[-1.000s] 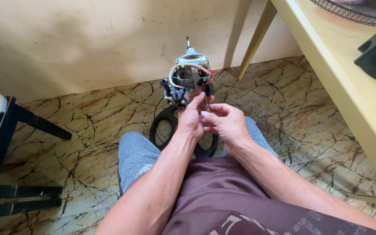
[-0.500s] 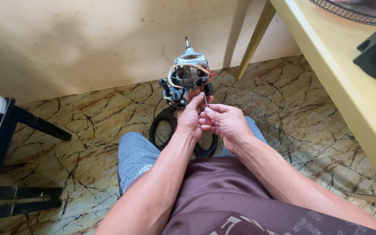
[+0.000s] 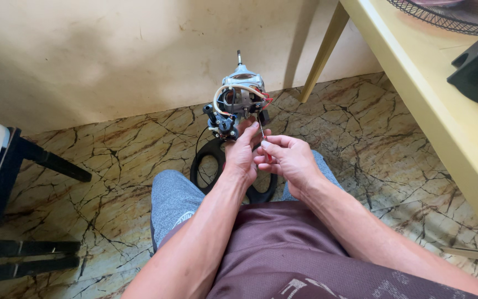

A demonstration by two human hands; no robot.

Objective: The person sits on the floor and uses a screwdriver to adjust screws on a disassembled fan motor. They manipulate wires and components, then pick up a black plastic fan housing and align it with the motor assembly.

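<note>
Below, both hands (image 3: 266,155) at fan motor (image 3: 240,95), right with screwdriver (image 3: 261,130).

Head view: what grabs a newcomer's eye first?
The bare fan motor at centre, upright with its shaft pointing up and a pale wire looped across its face. Just below it both hands meet: the left hand grips the motor's underside while the right hand holds a thin screwdriver angled up into it. A black ring-shaped base lies on the marbled floor behind the hands.
</note>
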